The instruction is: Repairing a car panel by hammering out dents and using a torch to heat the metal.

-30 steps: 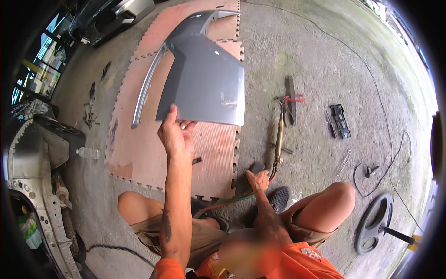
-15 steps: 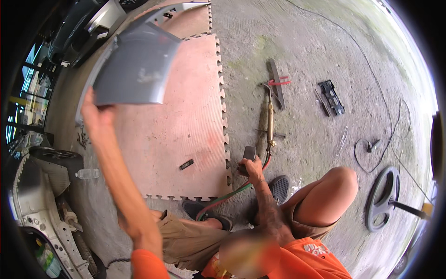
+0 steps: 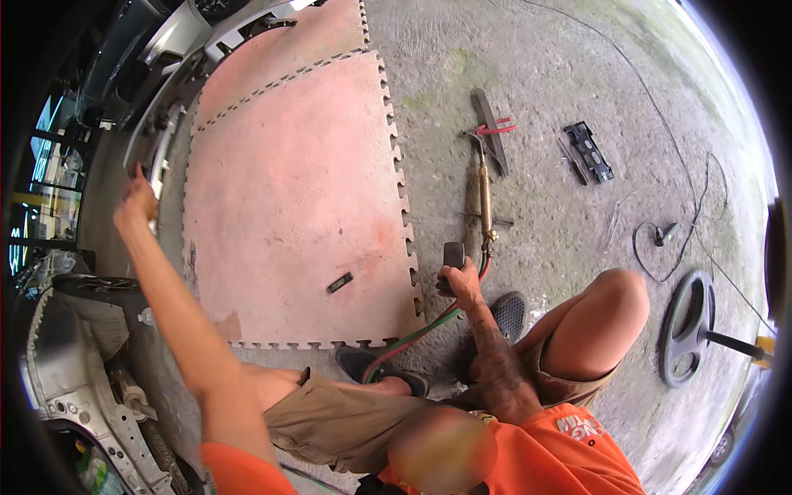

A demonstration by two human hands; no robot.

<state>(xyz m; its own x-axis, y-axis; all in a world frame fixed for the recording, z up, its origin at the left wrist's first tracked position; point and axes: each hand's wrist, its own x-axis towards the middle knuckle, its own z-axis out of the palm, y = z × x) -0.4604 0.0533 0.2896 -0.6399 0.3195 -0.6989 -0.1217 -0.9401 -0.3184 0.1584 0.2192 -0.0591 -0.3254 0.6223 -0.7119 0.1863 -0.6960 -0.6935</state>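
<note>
Far out to the left, my left hand (image 3: 139,198) is closed on the edge of a grey car bumper (image 3: 167,157). The bumper stands tilted up beyond the mat's left side, its inner side and white edge partly showing, blurred in places. My right hand (image 3: 464,280) is wrapped round a dark, block-shaped tool (image 3: 453,254) near the mat's right edge; its full kind cannot be made out. Just beyond that hand lies a brass gas torch (image 3: 485,202) with red and green hoses (image 3: 425,327) running back past my feet.
Pink foam mats (image 3: 289,181) cover the floor ahead, with a small black piece (image 3: 340,283) on them. Right of the torch are a flat metal bar (image 3: 490,132), red-handled pliers (image 3: 497,126), a black bracket (image 3: 588,153), a cable (image 3: 660,115) and a round grey stand base (image 3: 685,330). Car parts (image 3: 82,371) stand left.
My left hand has swung the bumper leftward and turned it up off the mat, so its grey outer face no longer shows. My right hand keeps its hold on the dark tool.
</note>
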